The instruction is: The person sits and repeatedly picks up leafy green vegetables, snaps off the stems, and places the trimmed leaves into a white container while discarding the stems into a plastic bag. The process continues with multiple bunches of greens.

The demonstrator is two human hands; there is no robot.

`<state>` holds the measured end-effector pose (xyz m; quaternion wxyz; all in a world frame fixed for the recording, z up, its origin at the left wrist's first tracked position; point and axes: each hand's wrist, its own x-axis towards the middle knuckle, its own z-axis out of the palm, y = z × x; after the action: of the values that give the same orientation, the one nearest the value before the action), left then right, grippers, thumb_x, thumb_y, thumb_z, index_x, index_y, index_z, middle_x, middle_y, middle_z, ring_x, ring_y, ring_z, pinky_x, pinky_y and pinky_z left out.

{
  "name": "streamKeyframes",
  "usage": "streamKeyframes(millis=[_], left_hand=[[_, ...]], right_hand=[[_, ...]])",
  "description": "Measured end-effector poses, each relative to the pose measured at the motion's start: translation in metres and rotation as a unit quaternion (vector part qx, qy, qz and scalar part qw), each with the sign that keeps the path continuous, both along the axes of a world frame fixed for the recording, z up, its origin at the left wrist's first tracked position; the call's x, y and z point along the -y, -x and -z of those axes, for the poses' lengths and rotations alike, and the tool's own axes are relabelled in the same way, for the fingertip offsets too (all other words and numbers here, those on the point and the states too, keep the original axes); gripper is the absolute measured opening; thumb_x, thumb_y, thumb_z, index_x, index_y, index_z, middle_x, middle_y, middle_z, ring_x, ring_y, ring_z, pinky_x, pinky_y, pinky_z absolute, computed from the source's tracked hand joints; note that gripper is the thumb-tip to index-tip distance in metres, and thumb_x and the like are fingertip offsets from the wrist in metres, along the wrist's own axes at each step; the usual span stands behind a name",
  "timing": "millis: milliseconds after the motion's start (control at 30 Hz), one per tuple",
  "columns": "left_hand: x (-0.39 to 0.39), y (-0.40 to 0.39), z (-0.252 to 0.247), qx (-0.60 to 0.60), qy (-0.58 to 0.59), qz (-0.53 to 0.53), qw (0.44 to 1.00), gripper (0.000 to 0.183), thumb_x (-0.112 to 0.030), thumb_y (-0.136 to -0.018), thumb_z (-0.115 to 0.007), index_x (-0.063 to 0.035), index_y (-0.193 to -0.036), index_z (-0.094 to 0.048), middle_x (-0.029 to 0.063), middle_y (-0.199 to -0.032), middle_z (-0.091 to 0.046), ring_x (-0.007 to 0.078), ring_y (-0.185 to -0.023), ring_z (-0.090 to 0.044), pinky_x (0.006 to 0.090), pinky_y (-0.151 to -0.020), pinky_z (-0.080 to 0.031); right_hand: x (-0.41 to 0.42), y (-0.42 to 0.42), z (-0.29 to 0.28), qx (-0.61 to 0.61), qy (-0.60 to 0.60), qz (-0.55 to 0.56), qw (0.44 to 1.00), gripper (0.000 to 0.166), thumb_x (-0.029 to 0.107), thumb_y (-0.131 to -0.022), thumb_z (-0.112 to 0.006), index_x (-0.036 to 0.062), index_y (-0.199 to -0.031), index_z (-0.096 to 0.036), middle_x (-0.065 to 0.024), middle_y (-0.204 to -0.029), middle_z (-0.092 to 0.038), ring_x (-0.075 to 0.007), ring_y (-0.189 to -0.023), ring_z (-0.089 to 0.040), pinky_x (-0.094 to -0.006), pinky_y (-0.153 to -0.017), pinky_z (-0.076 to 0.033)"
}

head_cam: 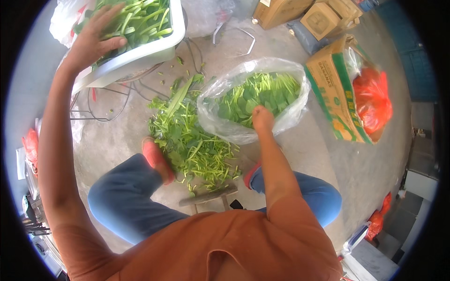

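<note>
My left hand [97, 38] is spread over long-stemmed leafy greens [147, 21] heaped in a white plastic tub [177, 33] at the upper left. Its thumb stands apart from the fingers and it grips nothing. Curled fingers show on my right hand [263, 118], which is over the near side of a clear plastic bag [225, 131] on the floor. The bag's mouth is wide, and leafy greens [260, 93] lie inside with their pale stems towards the far side. Whether the right fingers hold a leaf or stem is hidden.
Loose leaves and cut stems [197, 151] are piled on the concrete floor between my feet. The tub rests on a wire-legged stand [105, 117]. A banana carton [334, 91] holding a red plastic bag [372, 100] stands to the right. Cardboard boxes [281, 14] are farther back.
</note>
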<state>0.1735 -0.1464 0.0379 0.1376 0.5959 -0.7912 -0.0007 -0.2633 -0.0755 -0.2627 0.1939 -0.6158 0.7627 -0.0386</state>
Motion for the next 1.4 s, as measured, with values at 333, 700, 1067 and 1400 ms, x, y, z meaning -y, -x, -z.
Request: streamKeyframes(millis=[333, 700, 1067, 1400], left_hand=[[-0.107, 0.161, 0.006, -0.243, -0.075, 0.034, 0.966, 0.024, -0.020, -0.076, -0.064, -0.0041, -0.093, -0.059, 0.0140, -0.089, -0.062, 0.0296, -0.085, -0.059, 0.0363, -0.075, -0.047], [-0.137, 0.178, -0.001, -0.618, -0.209, 0.029, 0.757, 0.028, -0.025, -0.077, -0.065, -0.0008, -0.089, -0.059, 0.0147, -0.086, -0.061, 0.0209, -0.075, -0.060, 0.0344, -0.069, -0.046], [-0.154, 0.180, -0.002, -0.504, -0.175, 0.034, 0.845, 0.016, -0.019, -0.080, -0.061, -0.0033, -0.084, -0.063, 0.0132, -0.070, -0.061, 0.0278, -0.061, -0.055, 0.0349, -0.059, -0.044], [-0.136, 0.152, 0.006, -0.452, -0.283, 0.077, 0.842, 0.017, -0.018, -0.087, -0.056, -0.0013, -0.085, -0.058, -0.0012, -0.064, -0.052, 0.0077, -0.062, -0.047, 0.0263, -0.057, -0.041]], right_hand=[[0.033, -0.063, -0.200, 0.648, 0.045, -0.021, 0.760, 0.039, -0.001, -0.074, -0.064, 0.0003, -0.108, -0.044, -0.0077, -0.074, -0.060, -0.0119, -0.061, -0.057, -0.0215, -0.055, -0.045], [-0.010, -0.079, -0.316, 0.674, -0.087, -0.160, 0.716, 0.013, 0.011, -0.084, -0.059, 0.0014, -0.092, -0.057, -0.0059, -0.077, -0.059, -0.0121, -0.061, -0.057, -0.0246, -0.054, -0.048], [-0.038, -0.093, -0.318, 0.572, -0.012, -0.123, 0.811, 0.020, 0.016, -0.084, -0.060, 0.0018, -0.072, -0.056, -0.0009, -0.060, -0.054, -0.0062, -0.048, -0.047, -0.0206, -0.043, -0.037], [-0.027, -0.078, -0.327, 0.562, -0.059, -0.166, 0.808, 0.020, 0.018, -0.085, -0.058, 0.0022, -0.074, -0.057, 0.0008, -0.056, -0.050, -0.0053, -0.045, -0.042, -0.0187, -0.043, -0.034]])
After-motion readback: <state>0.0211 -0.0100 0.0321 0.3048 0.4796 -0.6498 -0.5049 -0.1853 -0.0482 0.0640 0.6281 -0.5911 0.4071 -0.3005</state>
